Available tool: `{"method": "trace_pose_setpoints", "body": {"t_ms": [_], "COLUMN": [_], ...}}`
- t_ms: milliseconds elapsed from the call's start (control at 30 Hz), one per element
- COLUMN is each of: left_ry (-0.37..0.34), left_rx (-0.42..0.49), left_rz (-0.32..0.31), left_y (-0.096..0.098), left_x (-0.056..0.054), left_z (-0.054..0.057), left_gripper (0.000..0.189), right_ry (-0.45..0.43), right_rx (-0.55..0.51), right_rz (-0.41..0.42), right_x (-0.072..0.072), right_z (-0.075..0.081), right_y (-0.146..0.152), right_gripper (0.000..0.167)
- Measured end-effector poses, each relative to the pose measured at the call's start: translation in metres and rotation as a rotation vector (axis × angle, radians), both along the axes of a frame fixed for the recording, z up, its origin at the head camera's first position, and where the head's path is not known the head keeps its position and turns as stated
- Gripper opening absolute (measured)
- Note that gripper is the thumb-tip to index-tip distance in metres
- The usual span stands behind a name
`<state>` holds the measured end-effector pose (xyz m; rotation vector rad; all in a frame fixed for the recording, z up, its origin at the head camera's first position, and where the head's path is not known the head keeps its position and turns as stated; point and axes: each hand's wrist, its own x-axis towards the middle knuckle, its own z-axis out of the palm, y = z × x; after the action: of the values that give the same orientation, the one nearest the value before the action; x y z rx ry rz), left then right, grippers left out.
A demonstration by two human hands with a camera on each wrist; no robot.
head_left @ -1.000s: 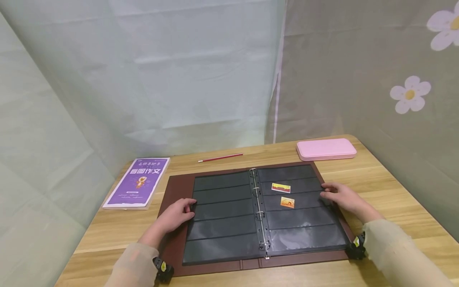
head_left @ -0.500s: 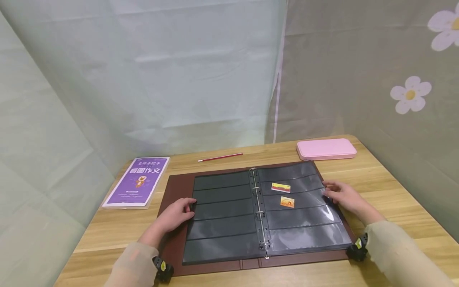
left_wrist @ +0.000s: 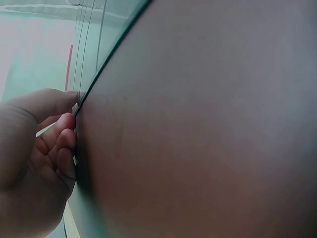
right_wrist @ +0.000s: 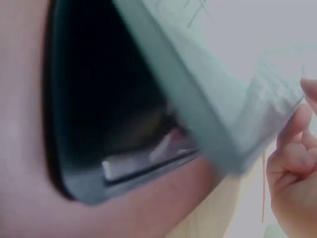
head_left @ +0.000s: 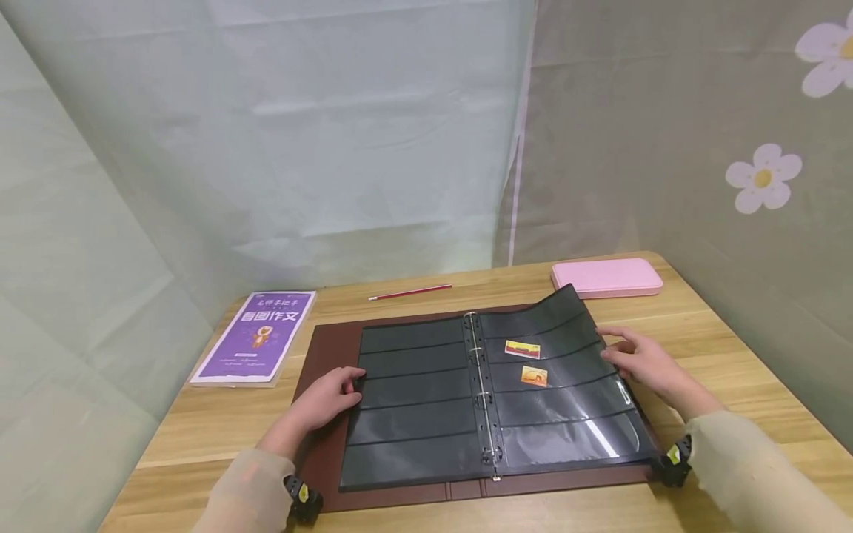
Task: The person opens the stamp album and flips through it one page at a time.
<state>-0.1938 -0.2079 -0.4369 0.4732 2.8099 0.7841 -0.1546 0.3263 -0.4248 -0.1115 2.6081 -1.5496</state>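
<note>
An open ring-binder stamp album with a brown cover [head_left: 326, 355] lies before me. Its black pocket pages are held by a metal ring spine [head_left: 481, 396]. My left hand [head_left: 323, 400] pinches the outer edge of the left page [head_left: 416, 385]; the left wrist view shows thumb and fingers at that edge. The right page [head_left: 566, 403] bends upward at its far corner, its outer edge pinched by my right hand [head_left: 649, 370]. Two stamps, one yellow and red [head_left: 523, 349] and one orange [head_left: 534, 376], show on that page. Under the raised page, the right wrist view shows a blurred dark gap [right_wrist: 109, 89].
At the back left lies a purple booklet [head_left: 256, 339]. A red pencil [head_left: 409, 292] rests behind the album. The pink case [head_left: 606, 277] stands at the back right, close to the lifted page corner. Fabric walls [head_left: 373, 148] enclose the wooden table [head_left: 726, 355].
The right page's outer edge and far corner have risen off the pages below, with my right hand moving slightly up and right. My left hand has stayed in place.
</note>
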Motion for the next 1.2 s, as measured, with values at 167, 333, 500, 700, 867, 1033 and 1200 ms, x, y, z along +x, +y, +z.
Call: {"method": "trace_pose_setpoints", "body": {"t_ms": [167, 333, 500, 700, 867, 1033, 1200], "left_ry": [-0.009, -0.024, -0.043, -0.068, -0.064, -0.053, -0.045], "left_rx": [-0.001, -0.004, -0.002, 0.005, 0.01, -0.006, -0.02], "left_rz": [0.005, 0.011, 0.025, 0.044, 0.043, 0.041, 0.045], "left_y": [0.001, 0.003, 0.003, 0.002, 0.003, 0.003, 0.002], "left_x": [0.0, 0.001, 0.0, 0.001, 0.002, 0.003, 0.002], "left_z": [0.001, 0.003, 0.005, 0.007, 0.007, 0.006, 0.006], "left_gripper": [0.04, 0.04, 0.04, 0.04, 0.04, 0.04, 0.04], "right_ry": [-0.004, 0.0, 0.019, 0.004, 0.015, 0.028, 0.033], "right_rx": [0.01, 0.05, 0.08, 0.079, 0.071, 0.034, 0.009], "right_rz": [0.022, 0.04, 0.07, 0.078, 0.08, 0.077, 0.09], "right_x": [0.001, 0.002, 0.002, 0.002, 0.003, 0.002, 0.0], "right_z": [0.006, 0.009, 0.016, 0.032, 0.041, 0.046, 0.051], "right_y": [-0.002, -0.003, -0.004, -0.005, -0.008, -0.012, -0.015], "right_gripper": [0.057, 0.061, 0.062, 0.067, 0.067, 0.063, 0.064]}}
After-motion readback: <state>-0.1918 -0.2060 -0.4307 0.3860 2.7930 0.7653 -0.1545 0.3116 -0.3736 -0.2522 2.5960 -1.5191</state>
